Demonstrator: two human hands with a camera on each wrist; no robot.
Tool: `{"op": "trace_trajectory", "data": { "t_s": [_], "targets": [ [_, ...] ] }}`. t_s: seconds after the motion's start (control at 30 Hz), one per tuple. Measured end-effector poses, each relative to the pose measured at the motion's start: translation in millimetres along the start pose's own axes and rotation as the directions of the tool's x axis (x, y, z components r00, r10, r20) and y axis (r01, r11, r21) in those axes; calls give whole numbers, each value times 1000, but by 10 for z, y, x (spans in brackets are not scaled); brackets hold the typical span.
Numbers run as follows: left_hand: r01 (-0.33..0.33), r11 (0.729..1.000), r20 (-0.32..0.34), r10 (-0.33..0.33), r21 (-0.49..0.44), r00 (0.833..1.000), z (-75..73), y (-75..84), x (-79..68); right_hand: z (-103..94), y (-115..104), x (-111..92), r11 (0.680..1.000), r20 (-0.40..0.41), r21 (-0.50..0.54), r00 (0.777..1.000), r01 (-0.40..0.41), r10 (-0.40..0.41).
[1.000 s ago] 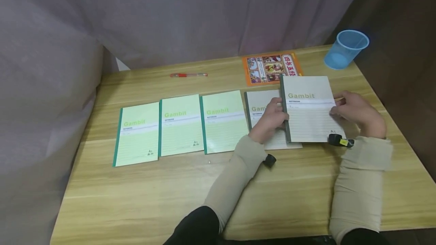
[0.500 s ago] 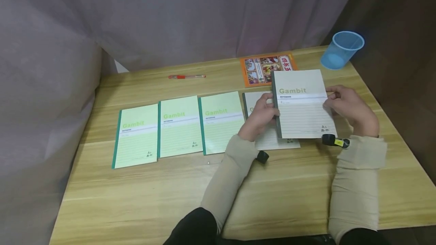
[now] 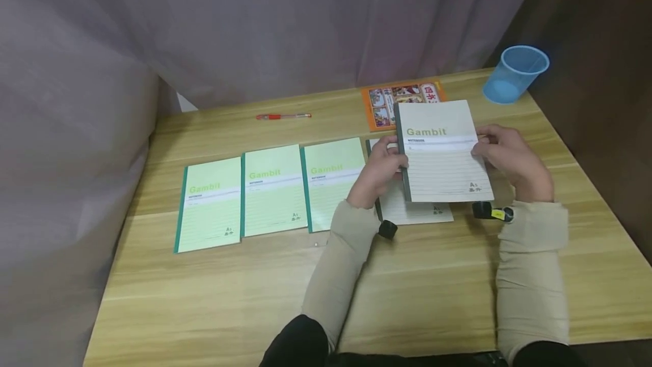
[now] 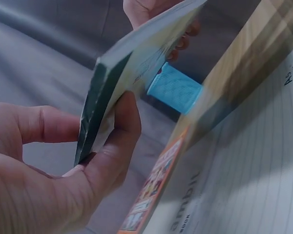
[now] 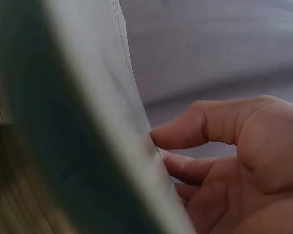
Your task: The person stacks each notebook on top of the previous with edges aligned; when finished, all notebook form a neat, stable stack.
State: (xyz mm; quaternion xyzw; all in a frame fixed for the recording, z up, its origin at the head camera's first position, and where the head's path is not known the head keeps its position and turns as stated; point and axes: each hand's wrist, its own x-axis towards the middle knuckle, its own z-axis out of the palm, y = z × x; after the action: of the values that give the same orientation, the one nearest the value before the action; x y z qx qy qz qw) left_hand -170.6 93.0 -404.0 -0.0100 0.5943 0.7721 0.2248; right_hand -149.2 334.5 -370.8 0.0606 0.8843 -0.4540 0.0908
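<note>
A pale notebook [image 3: 440,157] with a dark spine and "Gambit" on its cover is held up between both hands. My left hand [image 3: 376,173] pinches its spine edge, thumb in front and fingers behind; the left wrist view shows the dark spine [image 4: 100,105] between thumb and fingers. On the opposite edge, my right hand [image 3: 517,157] pinches with thumb on the cover and fingers behind. Below the raised notebook lies another pale notebook [image 3: 415,211], partly covered by it in the head view. Three green notebooks [image 3: 209,208] continue the row to the left.
An orange picture booklet [image 3: 377,109] lies behind the held notebook, which overlaps it in the head view. At the back right stands a blue cup [image 3: 514,75]. A red pen [image 3: 282,116] rests near the table's back edge, before a grey curtain [image 3: 254,27].
Both hands have carried the held notebook to the left and slightly upward in the head view. It now overlaps more of the pale notebook and the orange booklet. The grips stay the same.
</note>
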Motion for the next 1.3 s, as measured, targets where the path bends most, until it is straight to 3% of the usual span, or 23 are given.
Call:
{"op": "trace_trajectory", "data": {
  "t_s": [0.27,0.73,1.1,1.3],
  "targets": [
    [-28,999,-57,31,39,998,-103,24,-34,139,-103,38,999,-60,35,998,17,-15],
    [-82,984,-53,91,155,994,-314,1,-152,327,-226,29,994,-1,94,999,48,-49],
    [-52,980,-94,71,190,993,-441,55,-204,430,-286,63,984,44,164,996,66,-74],
    [-60,974,-111,86,220,990,-606,110,-229,527,-395,93,981,44,179,996,73,-82]
  ]
}}
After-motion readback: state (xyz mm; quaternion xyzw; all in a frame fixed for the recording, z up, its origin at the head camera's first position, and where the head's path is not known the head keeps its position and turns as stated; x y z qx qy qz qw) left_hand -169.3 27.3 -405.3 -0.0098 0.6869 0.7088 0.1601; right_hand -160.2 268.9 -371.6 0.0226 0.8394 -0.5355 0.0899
